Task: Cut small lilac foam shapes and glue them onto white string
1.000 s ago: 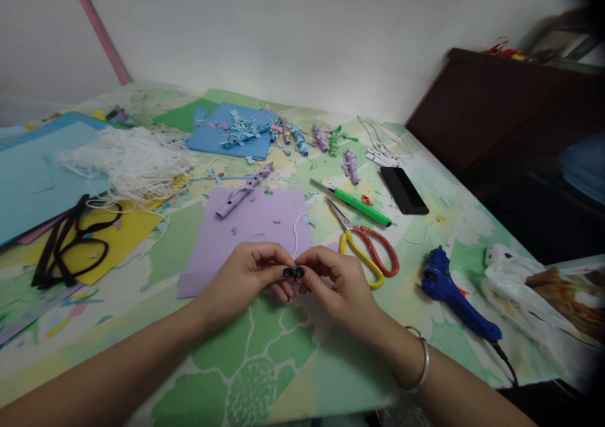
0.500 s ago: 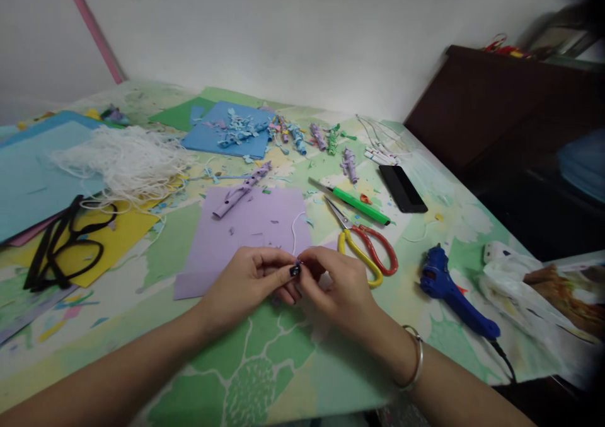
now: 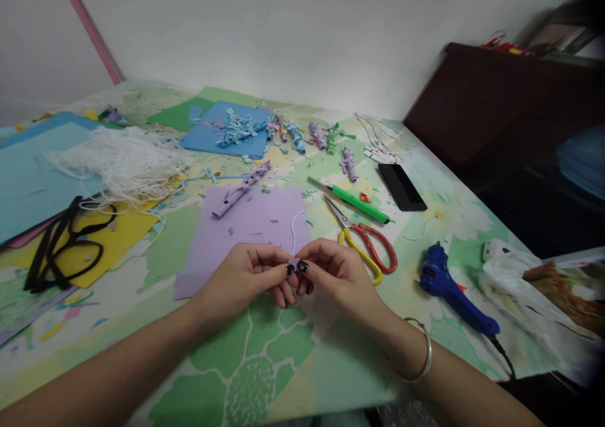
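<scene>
Between the fingertips of both hands is a small purple paper piece (image 3: 293, 263), mostly covered by the thumbs. My left hand (image 3: 258, 272) pinches it from the left, and my right hand (image 3: 333, 272) pinches it from the right. A white string (image 3: 293, 225) runs up from the fingertips over a purple paper sheet (image 3: 258, 238). On that sheet lies a rolled purple paper tube (image 3: 241, 190) with small cut bits around it. Scissors (image 3: 362, 238) with one red and one yellow handle lie just beyond my right hand.
A green utility knife (image 3: 362, 204) and a black phone (image 3: 401, 187) lie beyond the scissors. A blue glue gun (image 3: 456, 291) sits at the right. At left are a heap of white string (image 3: 123, 162) and black-framed glasses (image 3: 70, 244). Several decorated paper rolls (image 3: 350, 164) lie farther back.
My right thumb has shifted so both thumbs now meet side by side, and more of the purple paper piece shows between them. The things on the table stay put.
</scene>
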### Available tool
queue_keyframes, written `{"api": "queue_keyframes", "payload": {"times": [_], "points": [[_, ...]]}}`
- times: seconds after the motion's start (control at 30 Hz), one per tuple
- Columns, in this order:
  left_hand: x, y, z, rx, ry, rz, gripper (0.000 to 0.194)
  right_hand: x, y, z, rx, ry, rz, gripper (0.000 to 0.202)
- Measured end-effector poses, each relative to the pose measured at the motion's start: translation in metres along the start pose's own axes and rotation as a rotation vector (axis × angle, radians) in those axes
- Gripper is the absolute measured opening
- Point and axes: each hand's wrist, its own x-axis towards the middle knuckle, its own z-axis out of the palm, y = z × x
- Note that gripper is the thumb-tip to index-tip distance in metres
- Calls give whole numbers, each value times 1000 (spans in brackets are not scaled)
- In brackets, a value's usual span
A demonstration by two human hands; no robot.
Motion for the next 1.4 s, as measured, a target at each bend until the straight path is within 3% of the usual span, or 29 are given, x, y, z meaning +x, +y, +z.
{"api": "queue_keyframes", "payload": {"times": [0.27, 0.6, 0.7, 0.77, 0.83, 0.9, 1.07, 1.17, 1.4], "points": [[1, -5, -1, -44, 23, -13, 4, 1, 2, 0, -4, 7, 17, 13], [0, -2, 0, -7, 12, 12, 10, 2, 1, -1, -32, -16, 47, 13], [0, -2, 0, -17, 85, 22, 12, 1, -6, -14, -330, 62, -28, 11], [0, -3, -2, -38, 137, 30, 14, 1, -13, -28, -770, 238, -133, 7], [-1, -2, -5, -30, 172, 25, 14, 2, -19, -44, -1216, 392, -36, 5], [-2, 1, -8, 18, 215, -6, 10, 3, -23, -56, -1396, 427, 121, 17], [-5, 10, -13, 65, 348, -74, 3, 6, -25, -67, -1413, 366, 229, 21], [-6, 12, -15, 38, 393, -56, 10, 5, -28, -71, -1440, 401, 293, 27], [-7, 17, -19, 15, 403, 52, 18, 3, -34, -79, -1370, 406, 409, 35]]}}
